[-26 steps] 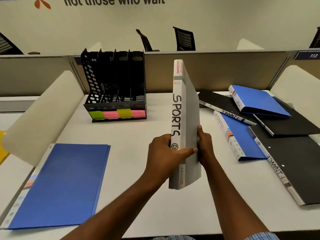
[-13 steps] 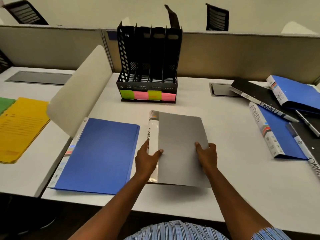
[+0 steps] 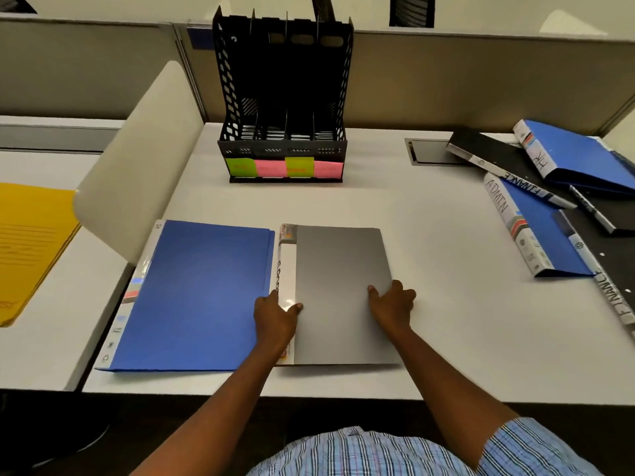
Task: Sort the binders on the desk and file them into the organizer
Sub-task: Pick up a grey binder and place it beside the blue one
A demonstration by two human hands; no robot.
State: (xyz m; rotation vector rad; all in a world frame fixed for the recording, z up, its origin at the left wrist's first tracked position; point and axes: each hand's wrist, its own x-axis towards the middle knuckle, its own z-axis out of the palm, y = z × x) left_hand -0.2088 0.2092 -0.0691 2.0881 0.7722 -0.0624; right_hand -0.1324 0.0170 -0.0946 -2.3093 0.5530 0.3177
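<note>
Desk surface [image 3: 429, 269] now bears the grey binder [image 3: 340, 290], upright a second ago, laid flat just beside the blue binder [image 3: 202, 293]. Sorting goes on, I judge, with filing into the organizer [image 3: 285, 97] not begun. Its side edges are pinched by the left hand [image 3: 275, 317] and right hand [image 3: 393, 305], thumbs on top.

Spine lettering on the grey binder [image 3: 340, 286]: only the first letters show, the rest sits under glare and the left hand [image 3: 275, 314]. That hand's fingers [image 3: 273, 297] curl down past the spine, tips out of sight. Same story at the right hand [image 3: 391, 304], fingertips hidden over the cover's right edge. Sticky notes [image 3: 285, 167] on the organizer [image 3: 285, 97] carry writing too blurred to read. Its slots are dark inside, so I can't tell what they hold. The yellow folder [image 3: 31, 242] runs off the left edge. On the right, the HR binder [image 3: 577, 156] and the lower black FINANCE binder [image 3: 615, 259] are both clipped by the frame.
</note>
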